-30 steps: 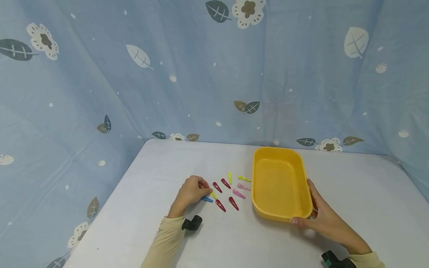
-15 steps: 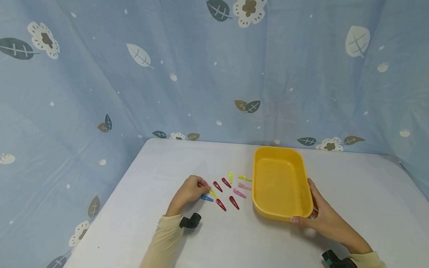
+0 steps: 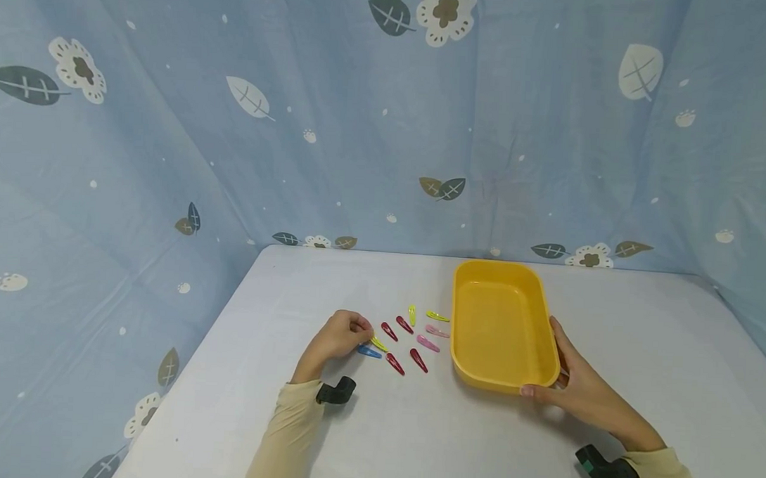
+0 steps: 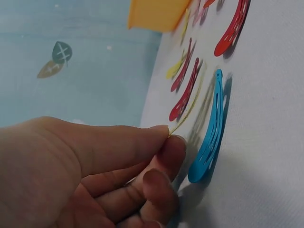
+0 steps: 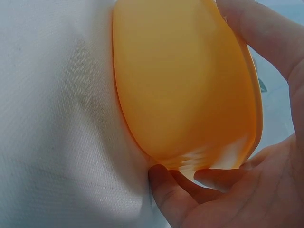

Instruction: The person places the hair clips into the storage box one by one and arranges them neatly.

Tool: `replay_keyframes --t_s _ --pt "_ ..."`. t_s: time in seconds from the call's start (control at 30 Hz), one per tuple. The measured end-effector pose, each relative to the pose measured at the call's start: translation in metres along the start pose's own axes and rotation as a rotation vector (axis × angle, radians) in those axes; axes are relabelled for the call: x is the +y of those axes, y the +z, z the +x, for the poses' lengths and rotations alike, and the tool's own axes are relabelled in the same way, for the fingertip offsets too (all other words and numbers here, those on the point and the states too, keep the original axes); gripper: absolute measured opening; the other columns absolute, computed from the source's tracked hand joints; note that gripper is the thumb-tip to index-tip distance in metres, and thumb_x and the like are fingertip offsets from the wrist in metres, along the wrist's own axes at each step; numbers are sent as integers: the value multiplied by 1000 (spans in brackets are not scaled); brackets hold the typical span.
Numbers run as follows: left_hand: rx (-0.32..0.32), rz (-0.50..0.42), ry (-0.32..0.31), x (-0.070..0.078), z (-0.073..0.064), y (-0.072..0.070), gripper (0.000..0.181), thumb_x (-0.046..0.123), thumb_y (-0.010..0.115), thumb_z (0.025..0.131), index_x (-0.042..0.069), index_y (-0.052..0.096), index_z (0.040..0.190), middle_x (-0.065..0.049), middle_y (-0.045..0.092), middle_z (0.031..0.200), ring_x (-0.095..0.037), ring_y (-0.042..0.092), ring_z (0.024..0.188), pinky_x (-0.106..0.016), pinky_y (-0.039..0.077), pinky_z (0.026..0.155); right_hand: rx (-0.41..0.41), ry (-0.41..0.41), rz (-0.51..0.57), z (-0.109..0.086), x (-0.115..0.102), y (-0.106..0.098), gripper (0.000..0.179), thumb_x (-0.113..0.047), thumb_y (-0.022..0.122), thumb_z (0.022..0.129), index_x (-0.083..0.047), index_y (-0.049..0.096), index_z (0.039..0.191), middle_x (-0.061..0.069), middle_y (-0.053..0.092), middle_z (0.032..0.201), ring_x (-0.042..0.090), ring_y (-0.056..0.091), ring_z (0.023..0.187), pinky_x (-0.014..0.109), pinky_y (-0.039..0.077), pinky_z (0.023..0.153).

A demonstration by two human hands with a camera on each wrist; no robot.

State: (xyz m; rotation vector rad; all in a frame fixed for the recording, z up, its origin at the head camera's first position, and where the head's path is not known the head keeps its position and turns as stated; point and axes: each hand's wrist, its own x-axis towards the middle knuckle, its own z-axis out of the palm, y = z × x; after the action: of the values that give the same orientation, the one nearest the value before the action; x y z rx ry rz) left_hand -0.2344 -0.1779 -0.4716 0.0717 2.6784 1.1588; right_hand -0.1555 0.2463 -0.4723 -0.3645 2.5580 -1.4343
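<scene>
My left hand (image 3: 338, 338) pinches a yellow snap hair clip (image 3: 379, 344) by one end, between thumb and forefinger. In the left wrist view that clip shows edge-on as a thin curved strip, tilted over the tabletop. Just beneath the fingers lies a blue hair clip (image 4: 209, 135), flat on the white cloth. On the right, a yellow plastic basin (image 3: 505, 335) has nothing inside. My right hand (image 3: 583, 397) grips its near right corner, thumb at the rim and the other fingers against the outer wall, as the right wrist view also shows.
Several dark red hair clips (image 3: 419, 360) lie scattered between the left hand and the basin. Two pink clips (image 3: 428, 343) and two more yellow clips (image 3: 412, 315) lie close to the basin's left side. A blue patterned curtain (image 3: 336, 125) hangs behind the white table (image 3: 414, 437).
The pinched yellow clip has tilted in the left hand's fingers, which have shifted slightly left and back. The right hand and basin stay in place.
</scene>
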Motion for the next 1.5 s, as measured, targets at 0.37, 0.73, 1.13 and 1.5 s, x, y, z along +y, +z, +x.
replay_keyframes --t_s 0.37,0.73,1.13,1.5 --pt "-9 -35 26 1 0 -5 11 12 71 97 6 80 98 -3 75 90 -12 61 78 -25 48 69 7 -8 -8 -2 -3 -2 123 -26 81 90 -20 -17 165 30 15 170 45 44 141 7 43 91" --pt "-17 -166 3 1 -3 -7 12 12 70 97 3 78 101 -6 79 91 -13 66 77 -26 50 70 1 10 2 -3 -4 -3 123 -27 81 90 -22 -17 165 30 16 169 44 44 141 8 44 90" --pt "-27 -264 -17 4 -5 -11 15 16 72 97 4 78 103 -8 80 91 -14 62 72 -25 44 61 -6 37 -16 -2 -10 1 126 -31 82 89 -21 -19 164 30 15 170 46 41 144 25 52 99" --pt "9 -368 -23 7 -4 -9 18 16 71 97 4 79 107 -9 80 98 -16 69 80 -27 47 65 4 15 -21 -1 -6 6 127 -31 82 88 -19 -18 165 30 16 169 46 44 143 35 55 102"
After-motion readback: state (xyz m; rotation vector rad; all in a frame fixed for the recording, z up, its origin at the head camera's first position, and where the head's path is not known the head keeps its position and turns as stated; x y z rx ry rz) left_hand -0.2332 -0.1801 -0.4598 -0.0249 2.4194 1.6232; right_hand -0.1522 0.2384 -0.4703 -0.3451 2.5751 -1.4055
